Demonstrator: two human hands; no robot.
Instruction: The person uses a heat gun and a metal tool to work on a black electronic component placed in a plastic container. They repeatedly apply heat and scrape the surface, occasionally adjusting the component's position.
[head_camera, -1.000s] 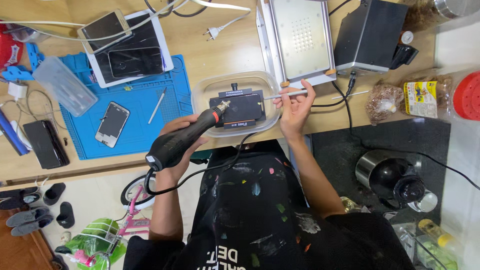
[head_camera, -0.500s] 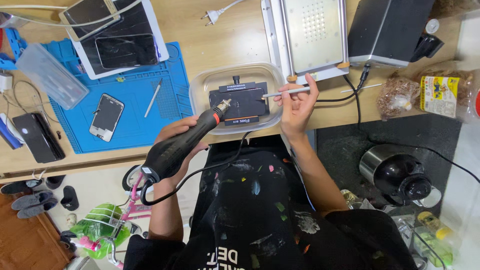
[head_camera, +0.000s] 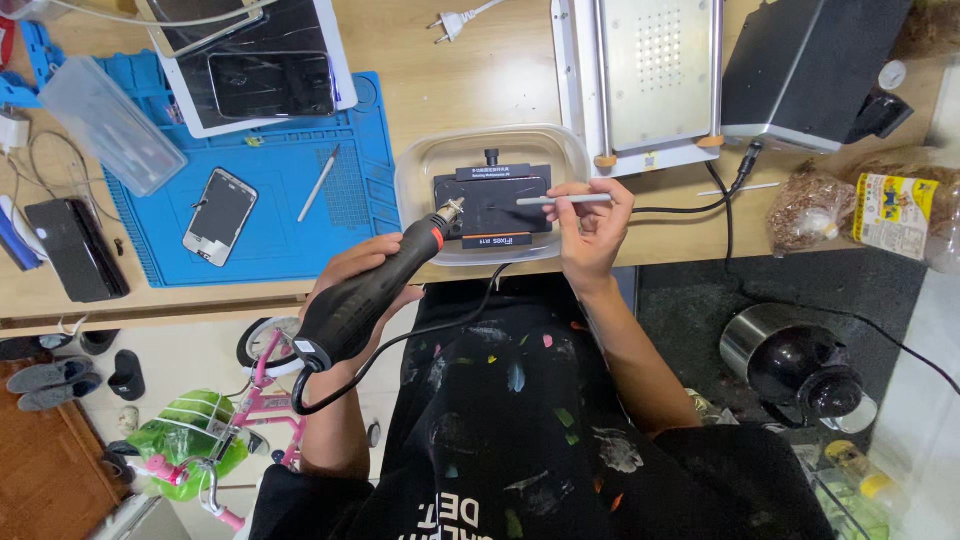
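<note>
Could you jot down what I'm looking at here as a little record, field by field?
Left hand: holds a black corded rotary tool, tip over the fixture
Right hand: holds a thin silver stylus, tip on the fixture
Fixture: black clamp block inside a clear plastic tray
Surface: wooden bench
To the left: blue work mat with a phone lying flat
Behind: metal hot plate
</note>
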